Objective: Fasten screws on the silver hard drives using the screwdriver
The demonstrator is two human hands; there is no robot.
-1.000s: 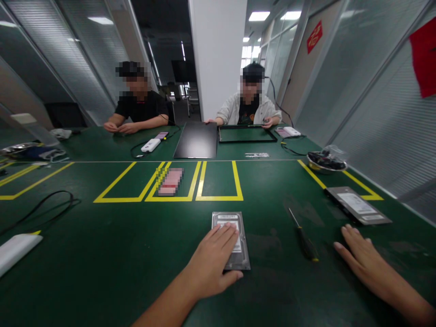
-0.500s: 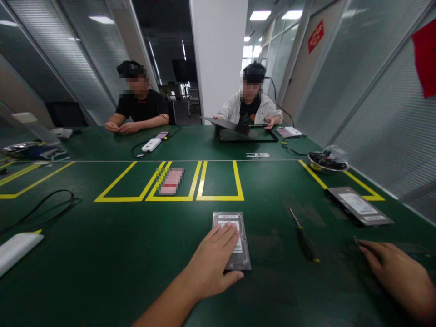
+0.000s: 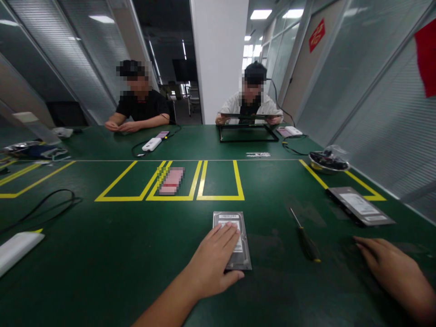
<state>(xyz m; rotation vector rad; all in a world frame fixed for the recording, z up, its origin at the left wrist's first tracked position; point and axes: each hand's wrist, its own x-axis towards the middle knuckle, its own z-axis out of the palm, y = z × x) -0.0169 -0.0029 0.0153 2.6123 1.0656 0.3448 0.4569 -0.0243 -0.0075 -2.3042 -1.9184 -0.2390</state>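
My left hand (image 3: 214, 259) lies flat on a silver hard drive (image 3: 242, 261), its fingers stretched over the label and its thumb by the near edge. The drive rests on the green table, partly hidden under the fingers. At the right, my right hand (image 3: 395, 272) is low at the tabletop with thumb and forefinger close together; whatever is between the tips is too small to make out. Between the hands lies a screwdriver (image 3: 308, 245) with a dark handle, its shaft pointing away. A second, larger hard drive (image 3: 361, 206) sits beyond my right hand.
A bowl of dark parts (image 3: 329, 162) stands at the far right. Yellow tape (image 3: 221, 198) marks boxes on the table, one holding a pink item (image 3: 172, 180). A white power bank (image 3: 18, 250) and cable lie left. Two people sit opposite, one holding a dark panel (image 3: 250, 116) above a black frame (image 3: 248, 140).
My right forefinger reaches slightly farther forward, and the small dark thing at its tip no longer shows. My left hand stays on the drive. Opposite, a person has raised the panel off the frame.
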